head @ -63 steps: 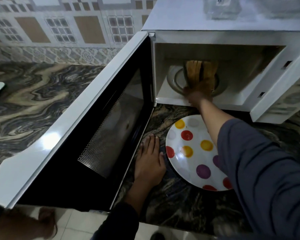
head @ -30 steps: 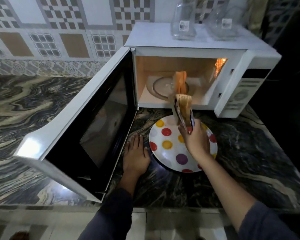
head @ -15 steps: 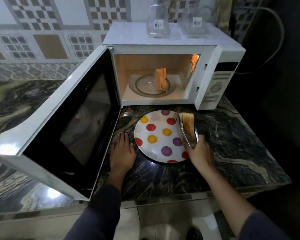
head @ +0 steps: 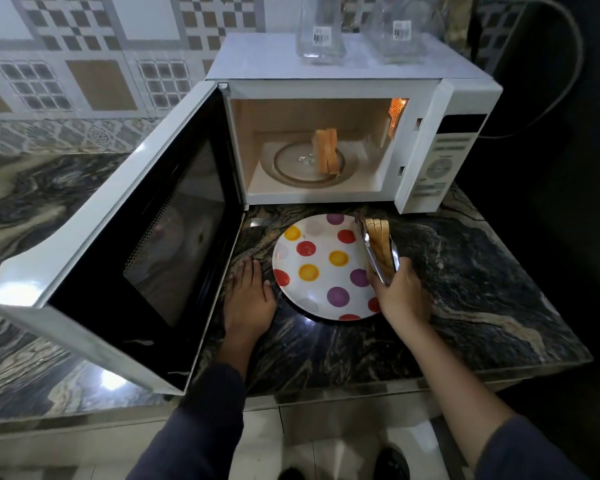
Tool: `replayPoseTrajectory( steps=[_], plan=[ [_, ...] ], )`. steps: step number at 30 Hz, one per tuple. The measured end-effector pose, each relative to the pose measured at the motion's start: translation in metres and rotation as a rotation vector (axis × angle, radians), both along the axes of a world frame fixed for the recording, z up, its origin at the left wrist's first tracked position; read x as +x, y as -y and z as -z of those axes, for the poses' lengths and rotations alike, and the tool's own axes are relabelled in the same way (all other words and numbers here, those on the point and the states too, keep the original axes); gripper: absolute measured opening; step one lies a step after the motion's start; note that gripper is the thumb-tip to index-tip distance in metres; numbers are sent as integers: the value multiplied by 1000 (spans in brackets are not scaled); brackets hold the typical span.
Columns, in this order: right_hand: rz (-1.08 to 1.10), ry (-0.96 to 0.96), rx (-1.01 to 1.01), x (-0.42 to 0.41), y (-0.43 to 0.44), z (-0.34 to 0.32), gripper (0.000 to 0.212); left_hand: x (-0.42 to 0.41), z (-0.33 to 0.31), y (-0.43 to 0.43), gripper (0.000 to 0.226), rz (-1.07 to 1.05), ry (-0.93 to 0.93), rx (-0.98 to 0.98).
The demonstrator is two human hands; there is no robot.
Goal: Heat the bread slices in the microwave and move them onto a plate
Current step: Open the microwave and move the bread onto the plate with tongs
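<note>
L→R. Microwave door point(head: 125, 251) is swung fully open to the left, overhanging the table point(head: 482, 271) edge, which keeps the cavity clear for reaching in.

Left hand point(head: 248, 299): flat on the table, palm down, fingers extended, just beside the plate's left rim, maybe touching it, can't tell. Grip is empty. Prob bracing the body or steadying the plate.

Plate point(head: 323, 268) with polka dots sits on the table right in front of the microwave point(head: 444, 133) opening — short transfer path.

Inside the cavity, on the glass turntable point(head: 291, 168): remaining bread slices point(head: 326, 155) standing upright on edge as a pack, approx centre. Cavity light is on.

Right hand point(head: 400, 294): grip closed around metal tongs point(head: 374, 258), squeezed onto held bread slices point(head: 380, 245). That stack is on edge, over the plate's right rim; can't tell if it's touching the plate. Tongs presumably because the bread is hot.

Two clear glass containers point(head: 321, 29) on top of the microwave aren't involved.

Status est: heating done, transfer about half done — one batch at the plate, one left in the cavity. Next, release the tongs w/o the stack tipping off the rim side; better to shift it toward plate centre first, leaving room for batch two.
</note>
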State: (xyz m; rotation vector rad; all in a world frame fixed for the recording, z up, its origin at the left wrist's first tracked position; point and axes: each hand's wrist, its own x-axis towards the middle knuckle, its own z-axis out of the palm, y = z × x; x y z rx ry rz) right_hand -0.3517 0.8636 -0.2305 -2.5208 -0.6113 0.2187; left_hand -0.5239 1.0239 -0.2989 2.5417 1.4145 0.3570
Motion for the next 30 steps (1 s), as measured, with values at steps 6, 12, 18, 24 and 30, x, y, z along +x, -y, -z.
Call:
replayPoseTrajectory(
  steps=[6, 12, 18, 24, 30],
  plan=[
    [1, -20, 25, 4, -10, 0, 54, 0, -1, 0, 69, 3, 6, -35],
    [0, -54, 99, 5, -11, 4, 62, 1, 0, 0, 69, 4, -17, -23],
    [-9, 7, 183, -6, 1, 4, 73, 1, -2, 1, 68, 10, -50, -31],
    [-67, 130, 259, -5, -28, -27, 74, 1, -5, 2, 65, 50, -54, -14],
    [-82, 47, 230, 24, -99, -60, 72, 0, -3, 1, 78, 60, -14, 12]
  ],
)
